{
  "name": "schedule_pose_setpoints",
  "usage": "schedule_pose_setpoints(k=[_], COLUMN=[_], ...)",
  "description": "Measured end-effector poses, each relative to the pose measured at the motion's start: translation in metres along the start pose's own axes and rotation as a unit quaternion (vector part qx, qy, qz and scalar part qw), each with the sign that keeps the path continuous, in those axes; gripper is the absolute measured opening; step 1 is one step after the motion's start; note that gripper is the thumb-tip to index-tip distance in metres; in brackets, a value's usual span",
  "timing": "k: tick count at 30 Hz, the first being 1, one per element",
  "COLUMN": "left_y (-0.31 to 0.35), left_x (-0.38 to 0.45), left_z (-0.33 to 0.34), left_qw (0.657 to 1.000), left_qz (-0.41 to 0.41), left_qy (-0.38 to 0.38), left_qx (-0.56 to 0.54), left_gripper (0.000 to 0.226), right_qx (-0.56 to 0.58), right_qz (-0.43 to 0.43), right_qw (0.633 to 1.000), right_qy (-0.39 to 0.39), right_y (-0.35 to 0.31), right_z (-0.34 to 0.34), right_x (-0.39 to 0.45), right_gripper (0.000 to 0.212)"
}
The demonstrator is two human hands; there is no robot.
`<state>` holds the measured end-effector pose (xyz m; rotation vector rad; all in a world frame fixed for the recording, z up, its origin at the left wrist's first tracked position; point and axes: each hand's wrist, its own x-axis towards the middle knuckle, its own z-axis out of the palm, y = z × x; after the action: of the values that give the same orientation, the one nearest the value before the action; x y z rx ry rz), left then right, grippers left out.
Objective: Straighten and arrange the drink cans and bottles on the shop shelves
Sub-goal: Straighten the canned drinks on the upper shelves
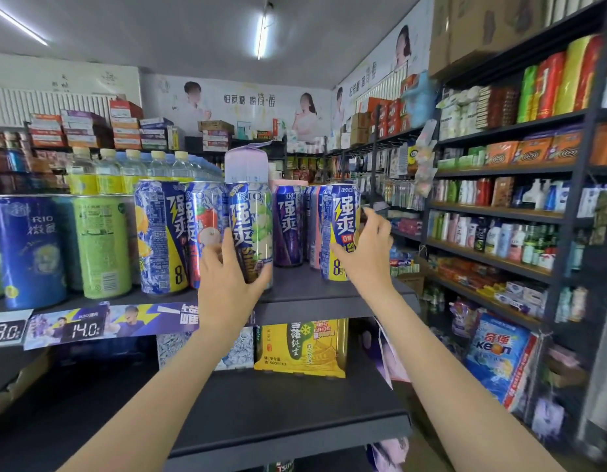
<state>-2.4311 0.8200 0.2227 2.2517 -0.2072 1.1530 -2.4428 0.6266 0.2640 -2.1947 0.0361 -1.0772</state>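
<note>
my left hand (227, 281) is wrapped round the grape-print can (251, 233), fingers curled on its lower half, can upright near the front edge of the dark shelf (312, 294). my right hand (363, 253) cups the lemon-yellow can (338, 229) at the shelf's right end, thumb and fingers curved on its side. the purple can (288, 226) stands between them.

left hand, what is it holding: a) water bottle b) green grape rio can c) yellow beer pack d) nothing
b: the left hand has its fingers wrapped round the green grape can on the top shelf.
</note>
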Motion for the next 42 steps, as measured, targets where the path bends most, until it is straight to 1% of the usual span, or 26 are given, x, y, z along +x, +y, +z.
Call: schedule_pose_setpoints(k=[1, 2, 3, 6, 10, 13, 18, 22, 25, 29, 34, 35, 37, 39, 40, 42], left_y=[0.001, 0.002, 0.004, 0.012, 0.025, 0.032, 0.042, 0.049, 0.049, 0.047, 0.045, 0.043, 0.035, 0.029, 0.027, 0.025], left_x=[-0.003, -0.004, -0.003, 0.008, 0.02, 0.029, 0.041, 0.047, 0.049, 0.053, 0.058, 0.06, 0.067, 0.073, 0.075, 0.075], left_z=[0.0, 0.0, 0.0, 0.003, 0.021, 0.035, 0.055, 0.069, 0.076, 0.08, 0.094, 0.097, 0.1, 0.104, 0.106, 0.107], left_qw=[1.0, 0.998, 0.996, 0.992, 0.985, 0.982, 0.974, 0.971, 0.972, 0.971, 0.962, 0.958, 0.941, 0.917, 0.912, 0.917], left_qz=[-0.016, -0.028, -0.036, -0.04, -0.053, -0.063, -0.099, -0.121, -0.122, -0.131, -0.148, -0.156, -0.184, -0.209, -0.216, -0.209], left_qy=[-0.026, -0.051, -0.074, -0.118, -0.158, -0.179, -0.205, -0.205, -0.2, -0.201, -0.211, -0.213, -0.226, -0.24, -0.238, -0.225], left_qx=[0.006, 0.017, 0.025, 0.026, 0.033, 0.017, 0.007, 0.013, 0.011, -0.001, -0.086, -0.111, -0.174, -0.241, -0.256, -0.256], left_gripper=[0.085, 0.085, 0.084, 0.076, 0.066, 0.061, 0.061, 0.06, 0.06, 0.067, 0.081, 0.087, 0.105, 0.115, 0.115, 0.102], right_qx=[0.052, 0.103, 0.14, 0.197, 0.196, 0.204, 0.242, 0.241, 0.229, 0.209, 0.178, 0.178, 0.18, 0.18, 0.179, 0.186], right_qz=[0.046, 0.078, 0.097, 0.119, 0.121, 0.117, 0.119, 0.114, 0.11, 0.102, 0.075, 0.072, 0.072, 0.073, 0.073, 0.076], right_qw=[0.996, 0.985, 0.975, 0.961, 0.955, 0.954, 0.947, 0.948, 0.951, 0.957, 0.97, 0.97, 0.969, 0.968, 0.968, 0.967], right_qy=[-0.06, -0.114, -0.144, -0.152, -0.187, -0.187, -0.175, -0.176, -0.178, -0.171, -0.149, -0.149, -0.152, -0.156, -0.158, -0.159], right_y=[0.003, 0.006, 0.009, 0.018, 0.026, 0.032, 0.036, 0.036, 0.037, 0.036, 0.033, 0.034, 0.037, 0.038, 0.038, 0.038], right_z=[-0.001, -0.001, 0.001, 0.004, 0.003, 0.007, 0.012, 0.013, 0.013, 0.011, 0.008, 0.008, 0.009, 0.01, 0.01, 0.009], right_x=[0.003, 0.004, 0.003, 0.003, 0.012, 0.015, 0.014, 0.015, 0.016, 0.014, 0.01, 0.01, 0.01, 0.012, 0.013, 0.014], right_gripper=[0.076, 0.075, 0.072, 0.065, 0.06, 0.059, 0.059, 0.058, 0.058, 0.062, 0.057, 0.057, 0.058, 0.059, 0.059, 0.06])
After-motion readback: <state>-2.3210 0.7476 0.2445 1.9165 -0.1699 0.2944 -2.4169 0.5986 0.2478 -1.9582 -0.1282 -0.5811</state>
